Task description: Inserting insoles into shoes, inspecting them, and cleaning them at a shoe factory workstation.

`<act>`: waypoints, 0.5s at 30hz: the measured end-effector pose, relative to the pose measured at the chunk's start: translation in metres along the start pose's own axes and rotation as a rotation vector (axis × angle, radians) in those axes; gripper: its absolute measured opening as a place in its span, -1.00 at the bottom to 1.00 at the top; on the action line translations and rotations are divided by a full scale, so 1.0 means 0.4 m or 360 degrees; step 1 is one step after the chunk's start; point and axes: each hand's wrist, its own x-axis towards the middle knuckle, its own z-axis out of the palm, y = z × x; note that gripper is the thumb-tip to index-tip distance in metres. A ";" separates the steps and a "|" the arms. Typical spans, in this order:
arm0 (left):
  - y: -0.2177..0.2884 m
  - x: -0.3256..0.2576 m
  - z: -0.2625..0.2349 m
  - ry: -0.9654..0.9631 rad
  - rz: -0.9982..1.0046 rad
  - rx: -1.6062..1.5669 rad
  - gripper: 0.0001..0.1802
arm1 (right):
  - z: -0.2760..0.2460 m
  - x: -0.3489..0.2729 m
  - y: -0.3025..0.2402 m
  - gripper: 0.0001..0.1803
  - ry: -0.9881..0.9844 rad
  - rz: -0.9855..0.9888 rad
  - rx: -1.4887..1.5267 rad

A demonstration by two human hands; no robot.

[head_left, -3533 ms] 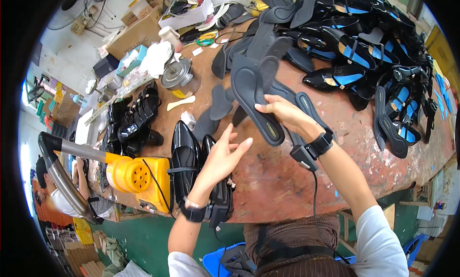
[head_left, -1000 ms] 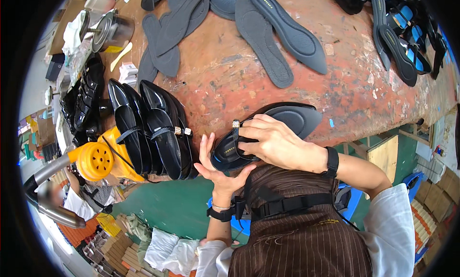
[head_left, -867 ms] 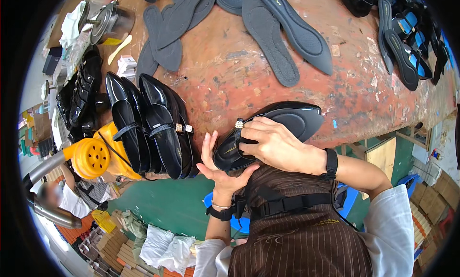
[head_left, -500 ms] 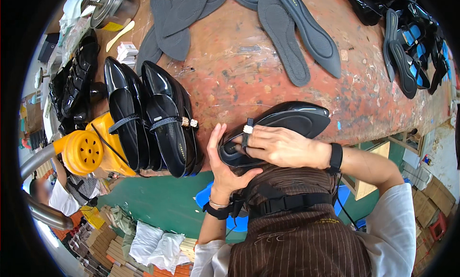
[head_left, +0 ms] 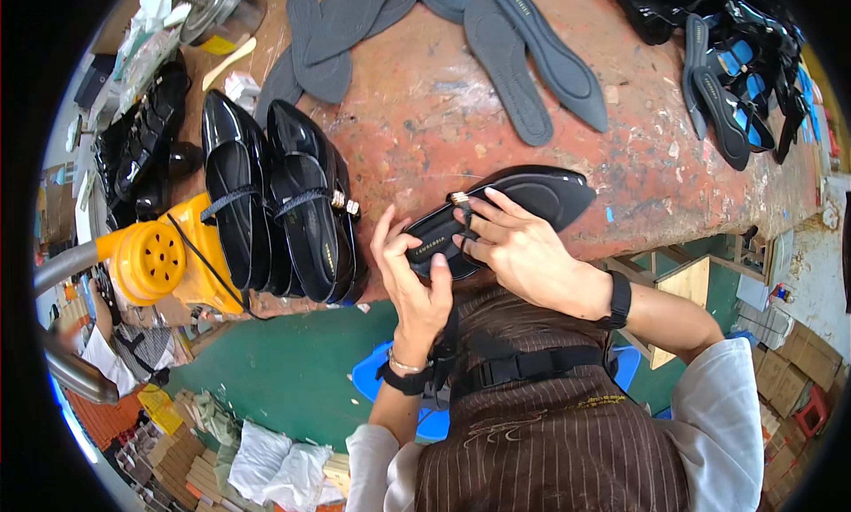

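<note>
Black glossy pointed-toe shoe (head_left: pixel 554 199) lay at red-brown counter's (head_left: pixel 417 140) near edge | left hand (head_left: pixel 417 286) gripped its rear | right hand (head_left: pixel 532 259) held its gold-buckled strap (head_left: pixel 458 198) | flat grey insoles (head_left: pixel 510 78) lay far

Hands (head_left: pixel 417 290) — left thumb (head_left: pixel 441 281) now over shoe's (head_left: pixel 566 179) insole (head_left: pixel 433 244)

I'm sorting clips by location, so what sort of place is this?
Probably a shoe workshop: loose grey insoles lie on a scuffed worktable, shiny black shoes stand toward its left, and the person's left hand and right hand are on a strapped shoe near its edge.
</note>
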 end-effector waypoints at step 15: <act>0.224 -0.010 0.142 -0.0937 0.0094 0.1068 -0.42 | -0.112 -0.088 0.004 -0.64 0.0350 0.0597 0.0228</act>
